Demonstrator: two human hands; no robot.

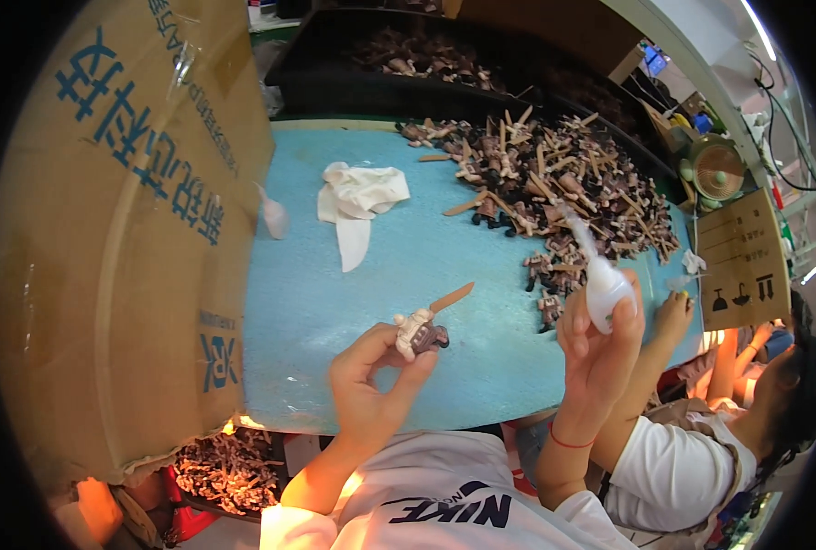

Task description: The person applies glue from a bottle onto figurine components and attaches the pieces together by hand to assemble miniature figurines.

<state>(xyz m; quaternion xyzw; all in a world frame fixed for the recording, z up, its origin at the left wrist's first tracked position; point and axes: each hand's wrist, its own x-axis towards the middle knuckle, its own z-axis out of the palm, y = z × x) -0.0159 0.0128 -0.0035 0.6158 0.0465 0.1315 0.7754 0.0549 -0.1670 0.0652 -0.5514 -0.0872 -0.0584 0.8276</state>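
Over the blue tabletop [316, 321], my left hand [371, 376] pinches a small toy figure [415, 334] between thumb and fingers. The figure is cream above and brown below, with a long flat tan piece sticking out to the upper right. To the right, my right hand [600, 339] is raised and closed around a white squeeze bottle [607, 291]. Its long clear nozzle points up and to the left, away from the figure. Beyond that bottle spreads a large heap of similar brown and cream figures [564, 183].
A tall cardboard box [133, 275] walls off the left side. On the table lie a crumpled white cloth [362, 194] and a second squeeze bottle [275, 218]. Behind stands a black bin [325, 92] holding more figures. A co-worker [678, 467] sits close on the right, near a fan [715, 170].
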